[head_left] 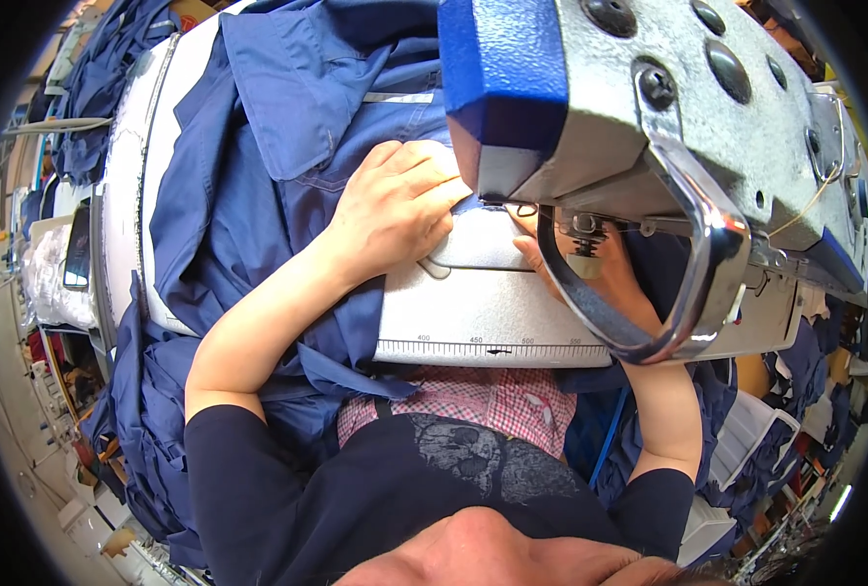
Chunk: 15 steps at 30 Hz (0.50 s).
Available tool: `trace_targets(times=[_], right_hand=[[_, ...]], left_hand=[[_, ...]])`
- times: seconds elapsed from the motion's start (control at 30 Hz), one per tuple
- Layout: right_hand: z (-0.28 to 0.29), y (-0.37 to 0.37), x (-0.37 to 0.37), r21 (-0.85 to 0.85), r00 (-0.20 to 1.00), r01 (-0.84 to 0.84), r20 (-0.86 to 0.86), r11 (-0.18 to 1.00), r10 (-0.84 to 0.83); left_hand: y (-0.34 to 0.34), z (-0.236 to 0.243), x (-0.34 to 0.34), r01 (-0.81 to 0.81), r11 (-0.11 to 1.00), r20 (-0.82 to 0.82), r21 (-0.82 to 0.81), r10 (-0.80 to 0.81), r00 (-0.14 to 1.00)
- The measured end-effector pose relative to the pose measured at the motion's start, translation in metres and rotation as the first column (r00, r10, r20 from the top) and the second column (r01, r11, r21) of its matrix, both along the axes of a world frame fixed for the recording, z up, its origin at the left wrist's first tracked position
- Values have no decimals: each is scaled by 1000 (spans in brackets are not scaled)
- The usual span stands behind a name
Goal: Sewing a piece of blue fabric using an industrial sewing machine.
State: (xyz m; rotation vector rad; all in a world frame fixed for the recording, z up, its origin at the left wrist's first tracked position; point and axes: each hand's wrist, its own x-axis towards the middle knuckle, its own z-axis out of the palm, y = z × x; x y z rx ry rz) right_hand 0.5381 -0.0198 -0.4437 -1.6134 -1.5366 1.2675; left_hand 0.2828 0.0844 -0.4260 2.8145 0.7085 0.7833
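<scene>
A navy blue garment (248, 210) with a stitched flap lies bunched over the white bed of a sewing machine (512, 308). My left hand (395, 210) rests on the garment left of the machine's blue and grey head (507, 88). Its fingers are curled in on the cloth, and the tips disappear beside the head. My right hand (605, 278) reaches in under the head from the right, near the stitching area. The thumb and one fingertip show at the cloth's edge, while a curved metal bar (717, 244) and the head cover much of that hand.
A ruler scale (492, 350) runs along the bed's front edge, above a pink checked cloth (434, 391) on my lap. More navy cloth (150, 430) hangs at the left. A phone (78, 246) stands by white plastic wrapping (53, 278) at the far left.
</scene>
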Motion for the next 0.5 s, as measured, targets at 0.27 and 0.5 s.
trace_targets(times=[0.27, 0.5], right_hand=[[11, 1, 2, 289, 652, -398, 757, 871, 47], [27, -45, 4, 309, 721, -330, 693, 892, 27]], left_hand=[[6, 4, 1, -29, 999, 4, 23, 29, 1000], [7, 6, 1, -38, 999, -19, -23, 37, 999]])
